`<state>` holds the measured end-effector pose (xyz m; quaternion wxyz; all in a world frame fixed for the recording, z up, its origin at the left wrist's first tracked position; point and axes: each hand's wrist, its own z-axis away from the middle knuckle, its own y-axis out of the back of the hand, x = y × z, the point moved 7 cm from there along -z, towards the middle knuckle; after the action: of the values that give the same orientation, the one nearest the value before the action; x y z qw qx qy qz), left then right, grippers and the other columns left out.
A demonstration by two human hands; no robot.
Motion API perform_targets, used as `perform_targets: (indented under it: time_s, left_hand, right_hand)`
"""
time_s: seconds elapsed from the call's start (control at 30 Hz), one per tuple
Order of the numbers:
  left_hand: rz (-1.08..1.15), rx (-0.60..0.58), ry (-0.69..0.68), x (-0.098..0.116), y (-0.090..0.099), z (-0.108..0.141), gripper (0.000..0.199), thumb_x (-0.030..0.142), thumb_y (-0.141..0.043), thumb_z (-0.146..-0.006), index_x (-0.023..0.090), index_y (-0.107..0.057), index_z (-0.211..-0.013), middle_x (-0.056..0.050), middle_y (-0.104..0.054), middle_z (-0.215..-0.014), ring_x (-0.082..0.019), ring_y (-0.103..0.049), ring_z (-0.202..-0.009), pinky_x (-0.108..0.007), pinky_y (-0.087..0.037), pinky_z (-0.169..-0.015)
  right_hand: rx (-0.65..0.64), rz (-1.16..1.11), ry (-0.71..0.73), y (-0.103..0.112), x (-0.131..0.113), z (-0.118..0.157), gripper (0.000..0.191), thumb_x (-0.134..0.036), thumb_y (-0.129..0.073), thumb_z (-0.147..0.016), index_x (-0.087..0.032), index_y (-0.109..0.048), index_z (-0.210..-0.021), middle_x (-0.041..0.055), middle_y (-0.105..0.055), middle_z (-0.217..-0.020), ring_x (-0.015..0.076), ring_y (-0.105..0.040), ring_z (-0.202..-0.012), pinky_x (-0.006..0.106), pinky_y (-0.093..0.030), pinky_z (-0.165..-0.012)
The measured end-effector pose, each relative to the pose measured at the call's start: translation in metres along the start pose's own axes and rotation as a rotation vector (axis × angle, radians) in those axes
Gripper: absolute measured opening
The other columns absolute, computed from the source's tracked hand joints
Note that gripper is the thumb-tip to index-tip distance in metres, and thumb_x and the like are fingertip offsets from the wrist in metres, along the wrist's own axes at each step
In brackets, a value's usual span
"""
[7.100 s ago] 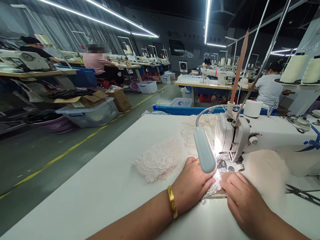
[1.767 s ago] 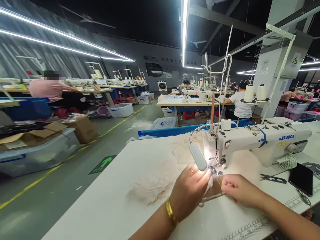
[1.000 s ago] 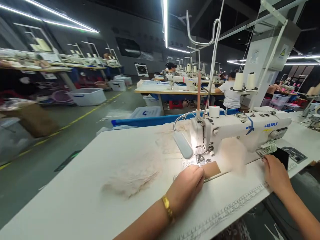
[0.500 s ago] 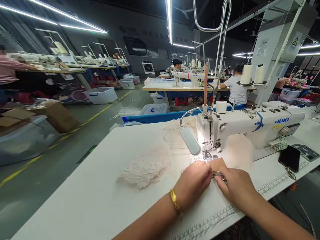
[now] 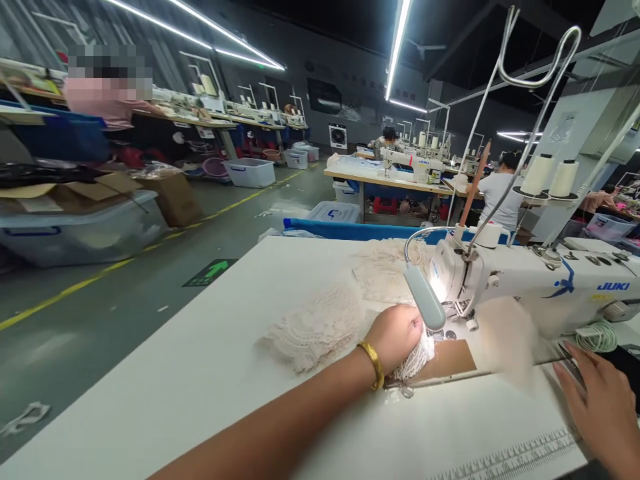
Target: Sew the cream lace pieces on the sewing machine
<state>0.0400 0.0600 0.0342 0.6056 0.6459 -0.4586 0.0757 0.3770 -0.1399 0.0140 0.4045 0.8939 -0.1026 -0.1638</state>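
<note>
My left hand [image 5: 397, 337] is closed on a piece of white lace [image 5: 419, 357], just left of the needle area of the white sewing machine [image 5: 525, 280]. The lace hangs below my fingers, beside a brown plate [image 5: 453, 359] on the machine bed. Over at the right, my right hand [image 5: 600, 400] has small metal thread snips [image 5: 573, 367] between thumb and fingers, low over the table. A grey lamp head [image 5: 425, 297] partly covers the left fingertips. One heap of cream lace [image 5: 315, 330] lies left of my left hand; more lace [image 5: 385, 270] lies behind it.
A printed ruler strip [image 5: 520, 457] runs along the table's front edge. Coiled pale cord [image 5: 597, 337] and a dark phone [image 5: 627, 367] lie near my right hand. Thread cones [image 5: 550, 175] stand behind the machine. Several people work at other tables beyond the aisle.
My right hand has moved right with the snips, away from the needle area. The left hand stays by the needle, and lace now shows under it. The view has turned left.
</note>
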Motion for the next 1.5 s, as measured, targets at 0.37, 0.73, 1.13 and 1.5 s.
perform_targets:
  time_s: [0.37,0.73,1.13,1.5]
  left_hand:
    - [0.080,0.010,0.050,-0.011,-0.013,0.003,0.025,0.015,-0.055,-0.085,0.020,-0.054,-0.061,0.000,-0.058,-0.063,-0.016,-0.051,-0.062,-0.027,-0.037,-0.061]
    - [0.181,0.000,0.045,-0.012,-0.018,0.002,0.023,0.020,-0.063,-0.083,0.020,-0.061,-0.060,0.000,-0.062,-0.064,-0.017,-0.054,-0.063,-0.028,-0.039,-0.058]
    - [0.193,0.019,0.062,-0.009,-0.018,0.004,0.017,0.027,-0.066,-0.085,0.021,-0.076,-0.073,-0.006,-0.075,-0.080,-0.023,-0.067,-0.077,-0.031,-0.049,-0.067]
    - [0.142,0.013,0.048,-0.009,-0.020,0.000,0.024,0.011,-0.061,-0.083,0.019,-0.065,-0.061,-0.002,-0.068,-0.072,-0.019,-0.061,-0.069,-0.028,-0.041,-0.064]
  right_hand:
    - [-0.786,-1.265,-0.548,-0.081,-0.178,-0.015,0.039,-0.053,-0.085,-0.077,-0.023,-0.071,-0.097,0.0059,-0.072,-0.098,0.0221,-0.068,-0.091,0.035,-0.058,-0.084]
    - [-0.762,-1.054,-0.448,-0.107,-0.204,-0.023,0.046,-0.059,-0.087,-0.066,-0.018,-0.073,-0.081,0.0018,-0.068,-0.070,0.0191,-0.059,-0.068,0.034,-0.051,-0.071]
    - [-0.769,-0.967,-0.366,-0.107,-0.202,-0.021,0.039,-0.058,-0.080,-0.077,-0.020,-0.073,-0.086,0.0012,-0.065,-0.074,0.0190,-0.054,-0.067,0.033,-0.047,-0.068]
    - [-0.755,-0.933,-0.333,-0.109,-0.199,-0.021,0.035,-0.055,-0.075,-0.081,-0.021,-0.076,-0.087,0.0021,-0.066,-0.070,0.0223,-0.060,-0.071,0.032,-0.048,-0.064]
